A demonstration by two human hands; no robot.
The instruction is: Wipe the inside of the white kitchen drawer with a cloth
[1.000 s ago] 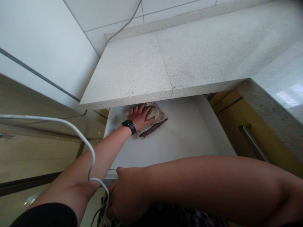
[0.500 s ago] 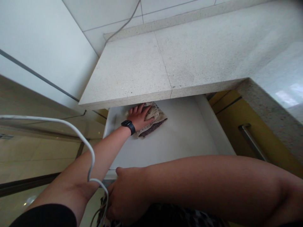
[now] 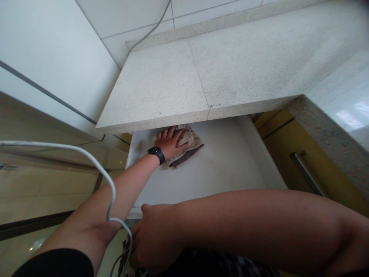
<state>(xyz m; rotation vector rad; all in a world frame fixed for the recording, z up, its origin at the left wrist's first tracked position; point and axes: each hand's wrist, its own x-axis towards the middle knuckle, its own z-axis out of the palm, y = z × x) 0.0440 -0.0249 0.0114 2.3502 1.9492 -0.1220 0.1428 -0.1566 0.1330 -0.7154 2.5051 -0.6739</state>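
Observation:
My left hand point(image 3: 170, 142), with a black watch on the wrist, lies flat with fingers spread on a folded brown-beige cloth point(image 3: 188, 148). The cloth rests on the white floor of an open drawer point(image 3: 225, 165), at its back left under the countertop edge. My right hand point(image 3: 154, 236) is at the drawer's front edge, its fingers curled down over the front and hidden from view.
A speckled stone countertop point(image 3: 216, 73) overhangs the drawer. A yellow cabinet front with a metal bar handle point(image 3: 307, 173) stands to the right. A white cable point(image 3: 95, 165) loops across my left arm. White tiled wall and a white panel stand at the left.

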